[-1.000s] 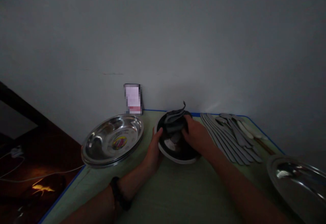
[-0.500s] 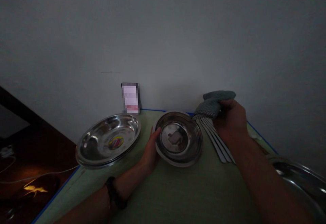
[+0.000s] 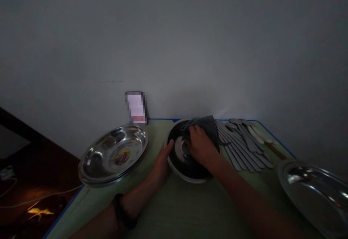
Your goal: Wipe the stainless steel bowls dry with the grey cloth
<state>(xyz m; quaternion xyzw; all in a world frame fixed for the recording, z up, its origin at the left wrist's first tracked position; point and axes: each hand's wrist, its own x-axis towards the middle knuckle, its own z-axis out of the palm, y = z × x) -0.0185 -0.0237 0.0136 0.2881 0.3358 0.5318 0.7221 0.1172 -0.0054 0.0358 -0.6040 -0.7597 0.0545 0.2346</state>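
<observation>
Left grip [image 3: 162, 161]: holding the metal bowl [image 3: 189, 169] at its left rim, thumb inside, over the desk [image 3: 174, 210]. Right grip [image 3: 203, 147]: clasping the gray cloth [image 3: 208, 126] within the bowl. The cloth extends beyond this grip to the bowl's far-right rim.

Bowl [image 3: 187, 168] smooth metal; rag [image 3: 208, 126] matt cloth; plates [image 3: 104, 161] glossy metal; tabletop [image 3: 174, 211] perhaps plastic.

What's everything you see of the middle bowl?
The round bowl looks metal, dark and shiny inside with a paler rim. It tilts, opening toward the camera; whether it touches the table is hidden. The left hand grips its left side, thumb over the rim. The right hand holds a gray cloth over its far right side.
</observation>
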